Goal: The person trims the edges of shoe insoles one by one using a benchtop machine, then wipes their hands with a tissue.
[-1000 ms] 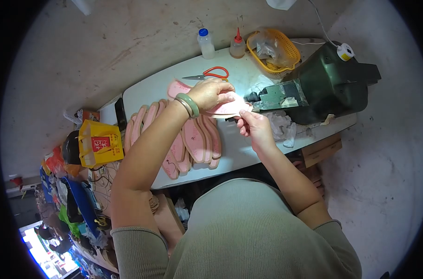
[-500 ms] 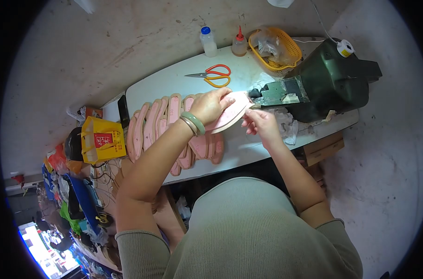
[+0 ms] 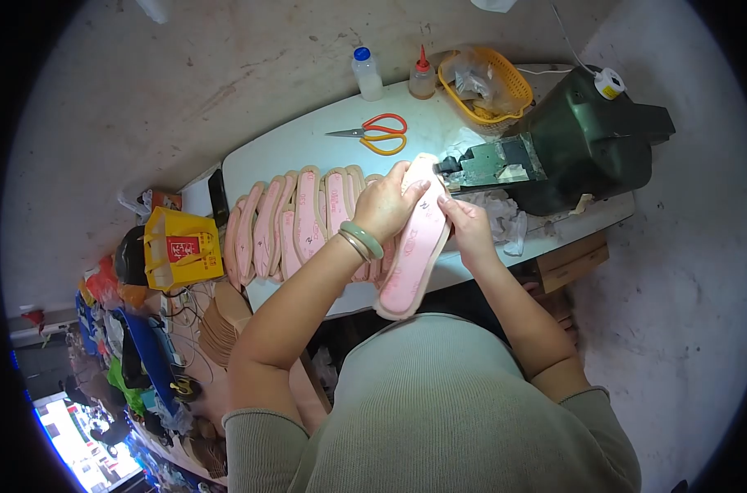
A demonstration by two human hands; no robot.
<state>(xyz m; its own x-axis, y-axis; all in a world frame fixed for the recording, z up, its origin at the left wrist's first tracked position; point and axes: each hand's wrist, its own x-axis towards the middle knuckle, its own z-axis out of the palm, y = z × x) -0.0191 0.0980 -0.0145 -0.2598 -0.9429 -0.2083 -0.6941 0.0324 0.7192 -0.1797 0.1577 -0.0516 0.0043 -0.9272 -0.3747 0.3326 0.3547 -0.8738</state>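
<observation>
A pink insole (image 3: 414, 255) with a beige rim and red printed marks is held up at the near end of a dark green machine (image 3: 591, 135). My left hand (image 3: 386, 201), wearing bangles, grips its left side with the thumb on top. On its right edge, my right hand (image 3: 469, 226) pinches it between thumb and fingers. The upper part of the insole lies against the machine's small black head (image 3: 450, 166), where a light shines; the exact contact is hidden. Its lower end points towards my body. A row of similar insoles (image 3: 310, 218) overlaps to the left, partly behind my arm.
Scissors (image 3: 381, 131) lie behind my left hand on the white table (image 3: 283, 144). Farther back stand a blue-capped bottle (image 3: 367, 76), a red-tipped bottle (image 3: 422, 78) and a yellow basket (image 3: 488, 82). A yellow bag (image 3: 182, 251) stands left; crumpled plastic (image 3: 509, 222) lies beneath the machine arm.
The insole has turned from slanting left to pointing down towards my body, showing more of its pink face. My left hand moved right and down; my right hand shifted slightly along the edge.
</observation>
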